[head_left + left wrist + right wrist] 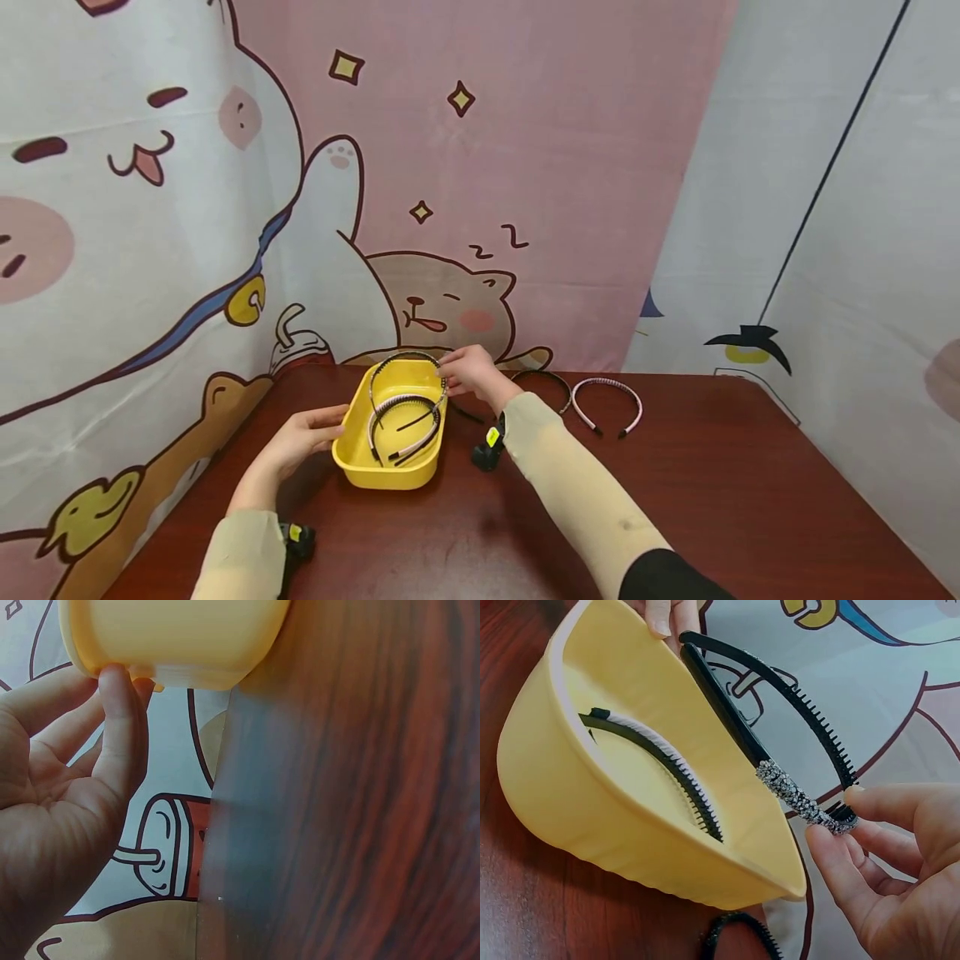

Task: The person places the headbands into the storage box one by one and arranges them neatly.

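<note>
My right hand [474,375] pinches a black toothed headband [791,789] with a silver glittery top between thumb and fingers. Its ends point over the yellow plastic basin [386,479], above the far part of it. At the basin's left side, my left hand [296,437] grips the rim; in the left wrist view the thumb and fingertips meet at the lip. Inside the basin lie a pale pink headband [656,739] and a black toothed headband [671,772], overlapping each other.
Right of the basin, a dark headband [551,375] lies on the brown table [712,475], partly behind the right forearm. Beside it is a pink headband [630,392] with black tips. A cartoon-printed curtain [570,167] hangs along the table's back and left edges.
</note>
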The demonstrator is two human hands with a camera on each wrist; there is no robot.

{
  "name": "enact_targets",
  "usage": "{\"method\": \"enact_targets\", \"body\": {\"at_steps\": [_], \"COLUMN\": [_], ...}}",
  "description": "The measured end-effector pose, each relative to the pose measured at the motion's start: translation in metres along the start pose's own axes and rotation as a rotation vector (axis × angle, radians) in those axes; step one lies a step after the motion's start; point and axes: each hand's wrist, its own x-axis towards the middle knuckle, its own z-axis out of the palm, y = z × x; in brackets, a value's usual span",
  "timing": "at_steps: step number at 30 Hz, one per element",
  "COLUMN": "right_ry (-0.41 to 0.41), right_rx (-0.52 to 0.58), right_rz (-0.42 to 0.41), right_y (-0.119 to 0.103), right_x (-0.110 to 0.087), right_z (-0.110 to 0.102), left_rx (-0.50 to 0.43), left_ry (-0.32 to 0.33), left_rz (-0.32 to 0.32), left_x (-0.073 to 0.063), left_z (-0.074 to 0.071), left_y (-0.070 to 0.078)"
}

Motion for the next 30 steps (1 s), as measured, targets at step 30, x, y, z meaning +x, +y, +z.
{"method": "enact_targets", "body": {"at_steps": [30], "right_ry": [0.097], "right_rx": [-0.104], "right_rz": [-0.044], "right_y": [0.014], "right_x": [0.005], "right_z": [0.032], "left_rx": [0.01], "left_ry": [0.022], "left_rz": [-0.012], "left_x": [0.002], "left_z": [-0.001], "left_y": [-0.002]}}
